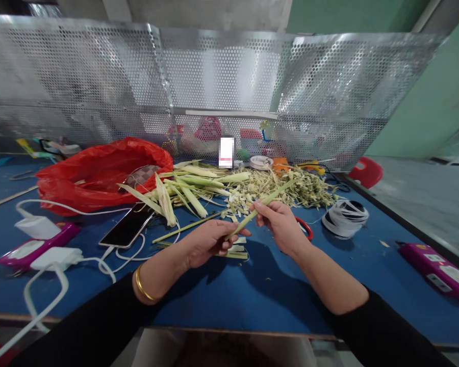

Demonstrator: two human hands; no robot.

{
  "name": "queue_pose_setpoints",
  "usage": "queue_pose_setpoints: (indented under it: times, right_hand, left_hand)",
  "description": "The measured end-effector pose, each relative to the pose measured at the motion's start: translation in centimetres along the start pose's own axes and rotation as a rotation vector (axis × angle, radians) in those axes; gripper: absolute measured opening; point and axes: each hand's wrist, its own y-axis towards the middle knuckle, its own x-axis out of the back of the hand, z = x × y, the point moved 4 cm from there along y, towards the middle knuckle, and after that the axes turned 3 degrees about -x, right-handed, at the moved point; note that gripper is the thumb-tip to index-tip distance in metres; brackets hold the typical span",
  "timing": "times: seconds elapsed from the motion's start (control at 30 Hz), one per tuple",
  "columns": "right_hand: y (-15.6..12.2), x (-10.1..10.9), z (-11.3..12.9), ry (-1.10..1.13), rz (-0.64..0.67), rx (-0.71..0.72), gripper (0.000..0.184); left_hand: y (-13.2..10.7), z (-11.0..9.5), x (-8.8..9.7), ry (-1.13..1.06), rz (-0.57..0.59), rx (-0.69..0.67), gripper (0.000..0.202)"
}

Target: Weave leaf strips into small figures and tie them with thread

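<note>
A long pale-green plant stalk (pixel 270 199) slants up to the right between my two hands, above the blue table. My left hand (pixel 214 239) has its fingers closed on the lower end. Further along, my right hand (pixel 273 216) pinches it near the middle. Several short cut pieces of stalk (pixel 237 250) lie on the table beneath, partly hidden by my left hand. Another thin green stalk (pixel 187 227) rests to the left. Red-handled scissors (pixel 306 229), mostly hidden, lie just beyond my right wrist.
Behind my hands lie a heap of shredded plant bits (pixel 290 188) and long green husks (pixel 199 183). Left are a red plastic bag (pixel 72 178), a phone (pixel 126 229) and a purple power strip (pixel 19 255) with cables. Right are a white cord spool (pixel 344 219) and another purple strip (pixel 436 267).
</note>
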Motion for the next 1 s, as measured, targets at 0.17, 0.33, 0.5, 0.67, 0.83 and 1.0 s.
queue_pose_setpoints:
  times: [0.17,0.33,0.5,0.67,0.83,1.0]
  right_hand:
    - [0.0,0.3,-0.1,0.023,-0.050,0.016,0.022]
    - [0.0,0.3,-0.3,0.049,-0.109,0.038,0.020]
    - [0.1,0.3,-0.5,0.028,-0.144,0.064,0.023]
    - [0.1,0.0,-0.7,0.006,-0.076,0.007,0.022]
    - [-0.6,-1.5,-0.7,-0.027,0.119,-0.067,0.022]
    - [-0.4,-0.8,-0.6,-0.011,0.021,-0.034,0.022]
  left_hand:
    - [0.1,-0.6,0.4,0.278,-0.080,-0.147,0.033]
    - [-0.4,-1.9,0.4,0.814,-0.275,-0.382,0.026]
    - [-1.0,-2.3,0.1,1.201,-0.347,-0.525,0.025]
    - [-0.7,-2.1,0.3,1.011,-0.307,-0.456,0.028]
    - [-0.2,-1.3,0.0,0.386,-0.137,-0.223,0.032]
    - [-0.5,-1.3,0.0,0.275,-0.209,-0.159,0.024]
